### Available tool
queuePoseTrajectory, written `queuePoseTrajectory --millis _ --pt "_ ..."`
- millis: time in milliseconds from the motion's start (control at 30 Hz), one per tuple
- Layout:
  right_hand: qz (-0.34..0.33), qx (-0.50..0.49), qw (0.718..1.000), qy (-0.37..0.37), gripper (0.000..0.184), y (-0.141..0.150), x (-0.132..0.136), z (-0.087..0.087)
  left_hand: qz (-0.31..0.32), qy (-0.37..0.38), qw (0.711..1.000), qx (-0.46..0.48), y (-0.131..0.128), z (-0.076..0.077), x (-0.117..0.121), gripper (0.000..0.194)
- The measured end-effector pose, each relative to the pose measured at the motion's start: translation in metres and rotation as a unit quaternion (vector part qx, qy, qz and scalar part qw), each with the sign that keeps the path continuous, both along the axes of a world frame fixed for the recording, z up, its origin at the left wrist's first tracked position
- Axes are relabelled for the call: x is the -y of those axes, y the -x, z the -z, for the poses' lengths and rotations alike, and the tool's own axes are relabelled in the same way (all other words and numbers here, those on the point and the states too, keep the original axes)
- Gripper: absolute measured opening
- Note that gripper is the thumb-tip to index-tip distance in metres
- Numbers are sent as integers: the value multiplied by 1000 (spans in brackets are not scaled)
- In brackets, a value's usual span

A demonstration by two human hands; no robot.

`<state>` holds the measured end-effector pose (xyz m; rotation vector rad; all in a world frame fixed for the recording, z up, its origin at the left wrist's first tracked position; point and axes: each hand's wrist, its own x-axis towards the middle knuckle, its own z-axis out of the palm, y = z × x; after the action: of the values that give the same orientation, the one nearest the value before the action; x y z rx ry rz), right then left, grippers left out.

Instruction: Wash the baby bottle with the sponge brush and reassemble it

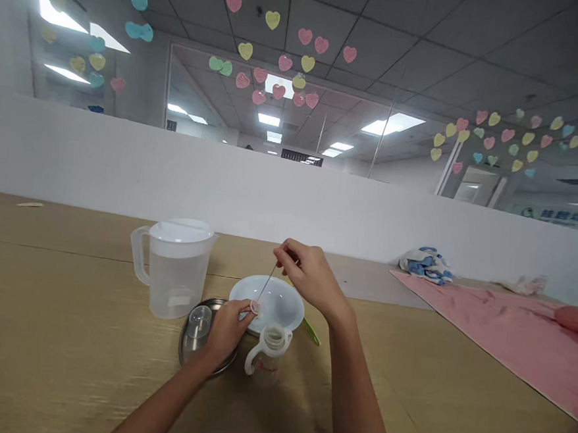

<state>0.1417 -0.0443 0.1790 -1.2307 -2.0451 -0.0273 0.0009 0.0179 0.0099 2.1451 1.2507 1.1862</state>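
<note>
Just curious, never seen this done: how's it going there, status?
Left hand pinching small clear disc. Right hand pinching thin rod, tip at disc. Disc above white bowl. Baby bottle nearby.

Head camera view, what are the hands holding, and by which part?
The left hand holds a small clear disc by its edge; the right hand pinches a thin rod near its upper end.

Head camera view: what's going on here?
A person's left hand holds a small clear round piece above a white bowl, while the right hand pinches a thin rod against it. A handled baby bottle, a lidded plastic pitcher and a metal tray holding a clear cup sit on the table.
</note>
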Motion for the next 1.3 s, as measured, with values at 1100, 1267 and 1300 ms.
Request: queuePoseTrajectory --millis 1100,1267,1300 --pt "-111 123 967 193 28 -7 21 -3 22 16 996 86 1 1 -4 26" --pt "-3 106 989 98 29 -8 18 -2 20 28 996 81 1 4 -6 27" --pt "21 108 990 89 28 -8 18 -2 21 32 996 81 1 4 -6 26"
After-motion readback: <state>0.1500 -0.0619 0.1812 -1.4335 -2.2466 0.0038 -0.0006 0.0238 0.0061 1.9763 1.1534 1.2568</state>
